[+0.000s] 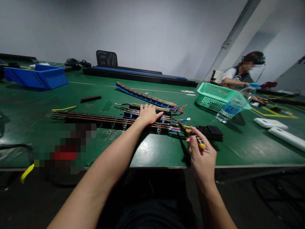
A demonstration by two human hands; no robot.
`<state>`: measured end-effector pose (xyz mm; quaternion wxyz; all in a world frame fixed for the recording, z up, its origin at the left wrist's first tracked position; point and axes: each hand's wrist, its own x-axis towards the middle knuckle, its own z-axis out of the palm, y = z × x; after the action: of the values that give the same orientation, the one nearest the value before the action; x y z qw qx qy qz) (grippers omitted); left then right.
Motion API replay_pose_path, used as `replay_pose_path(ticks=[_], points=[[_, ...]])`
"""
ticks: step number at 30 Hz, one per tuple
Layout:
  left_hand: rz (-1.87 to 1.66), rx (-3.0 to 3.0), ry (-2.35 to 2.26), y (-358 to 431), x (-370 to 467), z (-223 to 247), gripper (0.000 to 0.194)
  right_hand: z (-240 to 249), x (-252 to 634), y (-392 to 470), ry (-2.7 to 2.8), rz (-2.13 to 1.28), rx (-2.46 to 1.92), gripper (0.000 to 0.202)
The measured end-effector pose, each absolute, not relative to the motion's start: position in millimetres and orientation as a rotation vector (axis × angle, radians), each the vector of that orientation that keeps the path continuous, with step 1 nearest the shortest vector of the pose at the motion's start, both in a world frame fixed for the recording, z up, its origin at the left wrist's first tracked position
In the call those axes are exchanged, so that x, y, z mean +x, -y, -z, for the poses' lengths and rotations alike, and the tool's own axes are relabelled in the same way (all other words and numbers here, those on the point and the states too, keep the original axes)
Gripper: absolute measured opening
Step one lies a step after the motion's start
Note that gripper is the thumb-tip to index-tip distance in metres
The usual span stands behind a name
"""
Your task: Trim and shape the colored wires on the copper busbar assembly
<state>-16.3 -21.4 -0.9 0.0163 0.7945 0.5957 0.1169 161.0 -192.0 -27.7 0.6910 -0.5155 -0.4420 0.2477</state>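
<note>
My left hand (149, 114) lies with fingers spread on a stack of blue and black strips (128, 112) carrying thin brass-coloured rods. In my right hand (202, 156) is a pair of pliers (194, 136) with yellow and black handles, its dark jaws pointing up and left toward the wire ends. A longer strip with copper-coloured rods (107, 120) runs leftward under my left forearm. Red wire ends (181, 111) and a blue wire with a ring terminal (188, 119) stick out at the stack's right. Behind lies another blue strip (145, 96), angled across the table.
A green basket (209, 95) stands at the right with a tilted water bottle (228, 109) against it. White cases (271, 123) lie farther right. At the back are a blue bin (38, 78) and long black bars (140, 76). A co-worker (238, 73) sits at the far right.
</note>
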Motion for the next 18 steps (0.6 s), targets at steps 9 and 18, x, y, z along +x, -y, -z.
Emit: replay_pose_path(ticks=[9,18], points=[[-0.359,2.471,-1.864,21.9,-15.5,0.3,0.064,24.7,167.9,257.7,0.941,-0.629,-1.091,0.038],[-0.317,2.484,-1.871,24.3,-15.2,-1.3,0.063,43.9,166.8,218.8,1.109,-0.506,-1.171,0.032]])
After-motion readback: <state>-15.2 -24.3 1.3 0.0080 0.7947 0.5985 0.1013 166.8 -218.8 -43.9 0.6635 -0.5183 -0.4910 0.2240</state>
